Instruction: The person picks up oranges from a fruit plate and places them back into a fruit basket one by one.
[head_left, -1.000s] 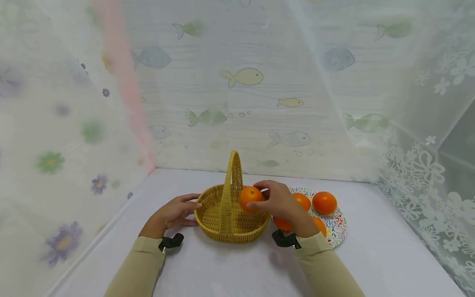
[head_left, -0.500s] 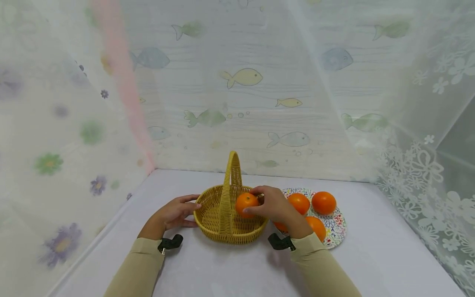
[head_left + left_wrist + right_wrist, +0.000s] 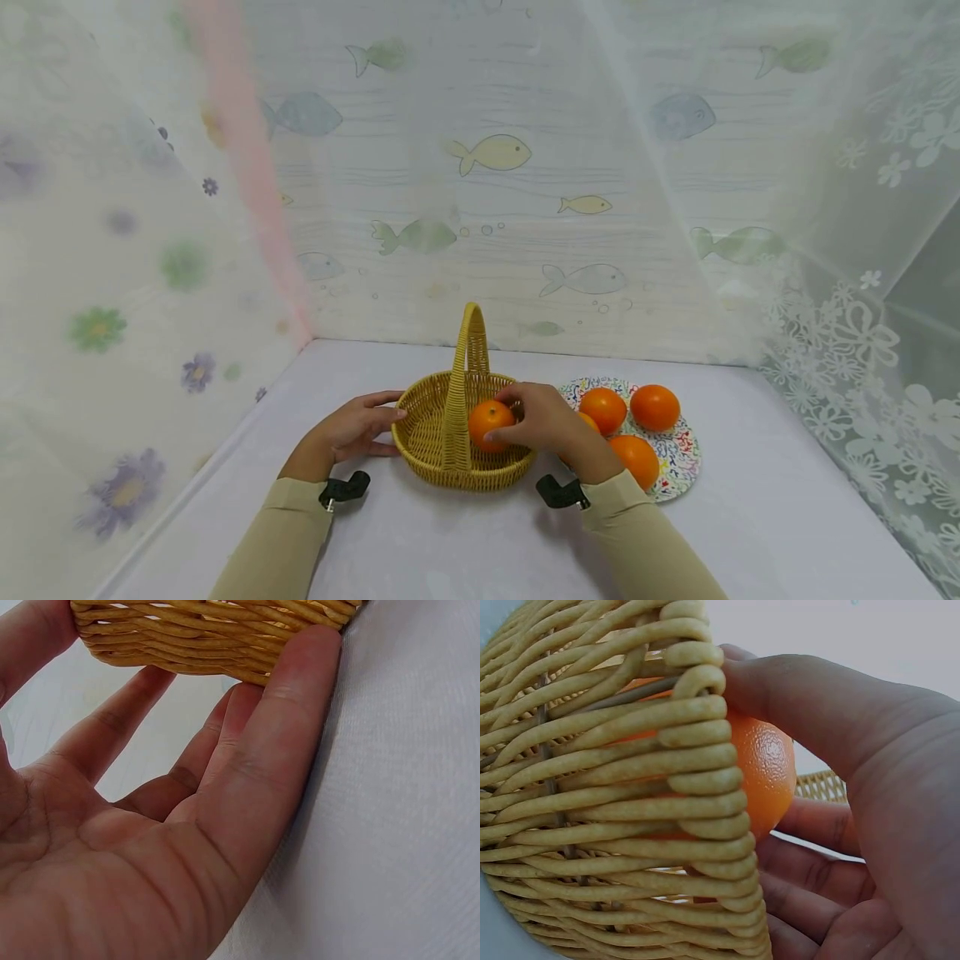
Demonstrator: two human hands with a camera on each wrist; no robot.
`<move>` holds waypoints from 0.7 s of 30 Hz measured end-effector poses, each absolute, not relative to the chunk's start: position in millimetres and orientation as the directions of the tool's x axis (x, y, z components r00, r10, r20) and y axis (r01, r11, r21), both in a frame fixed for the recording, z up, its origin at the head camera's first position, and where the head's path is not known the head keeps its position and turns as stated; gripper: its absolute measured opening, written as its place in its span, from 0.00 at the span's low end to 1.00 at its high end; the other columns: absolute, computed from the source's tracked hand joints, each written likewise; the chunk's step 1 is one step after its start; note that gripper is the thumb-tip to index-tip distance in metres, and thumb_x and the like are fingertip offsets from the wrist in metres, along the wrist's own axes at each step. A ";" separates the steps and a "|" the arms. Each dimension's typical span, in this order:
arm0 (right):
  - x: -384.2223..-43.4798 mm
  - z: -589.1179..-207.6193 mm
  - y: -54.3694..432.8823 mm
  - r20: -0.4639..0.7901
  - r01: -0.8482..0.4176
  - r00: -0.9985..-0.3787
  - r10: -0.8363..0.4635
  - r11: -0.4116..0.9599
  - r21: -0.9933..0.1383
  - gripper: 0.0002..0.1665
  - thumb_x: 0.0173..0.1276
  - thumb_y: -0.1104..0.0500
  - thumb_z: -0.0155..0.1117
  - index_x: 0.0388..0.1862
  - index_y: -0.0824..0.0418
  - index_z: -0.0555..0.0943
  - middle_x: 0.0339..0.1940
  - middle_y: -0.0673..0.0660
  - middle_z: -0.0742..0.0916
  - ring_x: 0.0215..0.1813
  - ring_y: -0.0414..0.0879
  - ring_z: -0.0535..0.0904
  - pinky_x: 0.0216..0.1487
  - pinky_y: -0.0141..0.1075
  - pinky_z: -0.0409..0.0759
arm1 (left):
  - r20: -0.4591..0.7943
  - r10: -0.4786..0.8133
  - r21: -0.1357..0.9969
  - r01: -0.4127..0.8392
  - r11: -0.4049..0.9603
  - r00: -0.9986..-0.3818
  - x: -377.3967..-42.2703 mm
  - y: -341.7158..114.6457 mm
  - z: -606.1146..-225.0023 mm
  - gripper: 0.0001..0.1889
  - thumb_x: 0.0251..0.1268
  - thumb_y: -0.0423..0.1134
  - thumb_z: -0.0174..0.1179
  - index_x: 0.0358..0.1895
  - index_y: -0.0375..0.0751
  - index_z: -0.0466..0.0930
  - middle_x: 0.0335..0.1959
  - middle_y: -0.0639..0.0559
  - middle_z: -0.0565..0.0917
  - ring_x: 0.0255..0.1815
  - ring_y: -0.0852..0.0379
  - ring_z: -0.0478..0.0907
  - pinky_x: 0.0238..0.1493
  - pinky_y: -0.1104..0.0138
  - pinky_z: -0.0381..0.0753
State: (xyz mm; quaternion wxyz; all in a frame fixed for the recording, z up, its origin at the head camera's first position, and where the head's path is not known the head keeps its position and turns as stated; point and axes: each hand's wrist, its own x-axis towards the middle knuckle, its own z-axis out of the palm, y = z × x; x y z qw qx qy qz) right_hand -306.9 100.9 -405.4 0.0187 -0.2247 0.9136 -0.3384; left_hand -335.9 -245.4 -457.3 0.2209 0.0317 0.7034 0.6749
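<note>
The right hand [image 3: 547,421] is curled around an orange [image 3: 490,425], which is gripped between the thumb on its near side and the fingers over its top and far side. The orange is held inside the wicker basket [image 3: 427,454], low within the right half, just right of the upright handle [image 3: 467,367]. In the right wrist view the orange [image 3: 769,776] is seen behind the woven rim of the basket [image 3: 615,825], with the fingers [image 3: 817,697] wrapped over it from above; whether it rests on the basket floor cannot be told.

The left hand [image 3: 351,432] is laid on the table [image 3: 465,542] against the left outside wall of the basket, its fingers straight and relaxed, with nothing gripped. In the left wrist view the fingertips [image 3: 311,656] are shown touching the lower weave of the basket [image 3: 210,637], palm turned upward.

The basket is placed near the middle of the table, somewhat toward the far edge. Just to its right a patterned plate [image 3: 678,467] is set, and further oranges are carried on it: one [image 3: 603,410] at the left, one [image 3: 655,407] toward the far right rim, one [image 3: 636,461] at the near side, and another partly hidden behind the right hand. The plate is close beside the basket; whether they touch cannot be told.
</note>
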 end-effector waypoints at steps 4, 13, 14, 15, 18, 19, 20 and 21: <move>-306.6 -406.6 100.6 0.116 -0.405 -0.896 -0.429 0.678 -0.614 0.35 0.55 0.41 0.83 0.58 0.52 0.84 0.52 0.46 0.88 0.48 0.42 0.82 0.54 0.41 0.84 | -0.270 0.345 0.963 -0.257 0.086 -0.899 -336.0 -245.6 -457.1 0.35 0.74 0.43 0.64 0.80 0.44 0.62 0.74 0.41 0.73 0.66 0.46 0.79 0.56 0.42 0.85; -306.1 -406.0 101.1 0.128 -0.450 -0.873 -0.471 0.676 -0.584 0.30 0.56 0.41 0.83 0.54 0.49 0.84 0.49 0.45 0.88 0.50 0.43 0.81 0.56 0.42 0.82 | -0.266 0.352 0.964 -0.252 0.086 -0.897 -337.7 -246.6 -458.7 0.35 0.74 0.43 0.64 0.80 0.45 0.62 0.74 0.41 0.73 0.66 0.47 0.79 0.56 0.42 0.85; -305.9 -406.0 101.1 0.127 -0.454 -0.870 -0.476 0.675 -0.581 0.29 0.56 0.41 0.83 0.53 0.49 0.84 0.49 0.44 0.88 0.50 0.43 0.81 0.56 0.42 0.82 | -0.268 0.351 0.963 -0.255 0.085 -0.897 -337.8 -246.6 -458.9 0.35 0.74 0.43 0.64 0.80 0.45 0.62 0.74 0.41 0.73 0.67 0.47 0.79 0.56 0.42 0.85; -305.5 -406.0 101.1 0.126 -0.458 -0.868 -0.481 0.675 -0.579 0.29 0.56 0.41 0.83 0.53 0.48 0.84 0.49 0.44 0.88 0.50 0.43 0.82 0.56 0.42 0.82 | -0.268 0.352 0.963 -0.254 0.086 -0.897 -337.9 -246.7 -459.0 0.35 0.73 0.43 0.64 0.80 0.45 0.62 0.74 0.41 0.73 0.67 0.47 0.78 0.56 0.42 0.85; -304.9 -406.1 101.2 0.126 -0.463 -0.865 -0.485 0.676 -0.573 0.29 0.56 0.41 0.83 0.53 0.49 0.84 0.49 0.45 0.88 0.51 0.43 0.82 0.56 0.42 0.83 | -0.269 0.353 0.963 -0.257 0.081 -0.896 -337.4 -246.7 -459.0 0.35 0.73 0.44 0.64 0.80 0.45 0.62 0.75 0.41 0.73 0.68 0.46 0.78 0.57 0.41 0.84; -304.6 -406.1 101.2 0.125 -0.463 -0.865 -0.485 0.677 -0.572 0.29 0.56 0.41 0.83 0.53 0.49 0.84 0.49 0.45 0.88 0.51 0.43 0.82 0.56 0.42 0.83 | -0.266 0.355 0.964 -0.254 0.079 -0.896 -337.5 -246.8 -459.2 0.35 0.73 0.43 0.64 0.80 0.45 0.62 0.75 0.41 0.73 0.68 0.46 0.78 0.57 0.41 0.84; -304.4 -406.2 101.2 0.126 -0.464 -0.865 -0.486 0.677 -0.571 0.29 0.56 0.41 0.83 0.54 0.50 0.84 0.50 0.45 0.88 0.51 0.43 0.82 0.56 0.43 0.83 | -0.264 0.358 0.964 -0.254 0.078 -0.896 -337.4 -246.8 -459.4 0.35 0.74 0.43 0.64 0.80 0.44 0.62 0.75 0.41 0.72 0.68 0.46 0.78 0.57 0.41 0.84; -304.3 -406.4 101.3 0.127 -0.465 -0.865 -0.486 0.680 -0.567 0.30 0.56 0.42 0.83 0.54 0.50 0.84 0.50 0.46 0.88 0.52 0.43 0.82 0.56 0.43 0.83 | -0.262 0.361 0.965 -0.251 0.077 -0.895 -337.5 -246.9 -459.6 0.36 0.74 0.44 0.64 0.80 0.44 0.62 0.75 0.41 0.72 0.67 0.46 0.78 0.57 0.41 0.84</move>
